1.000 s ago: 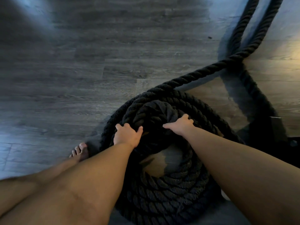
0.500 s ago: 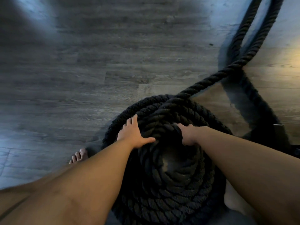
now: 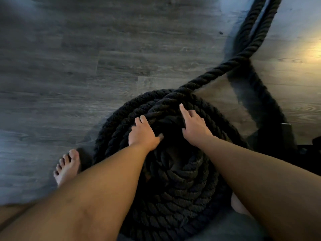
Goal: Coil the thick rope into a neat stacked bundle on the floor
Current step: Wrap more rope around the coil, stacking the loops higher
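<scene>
Right hand [image 3: 194, 126] shifted from inner edge, now flat, pressing coil [image 3: 173, 197]; left hand [image 3: 144, 134] grips its top turn. Risk: raised trailing rope [image 3: 217, 72] may drag stack askew.

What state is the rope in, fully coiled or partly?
Partly: the rope is stacked in rings, but a loose tail runs off across the floor.

Your rope [image 3: 173, 197] is thick black twisted-strand fibre, matt and rough, with fuzzy loose fibres standing off the outer turns of the coil. The floor [image 3: 86, 66] under you looks like grey wood-grain plank, smooth, with a soft satin sheen where light falls, seams between the boards and faint knots in the pattern.
</scene>
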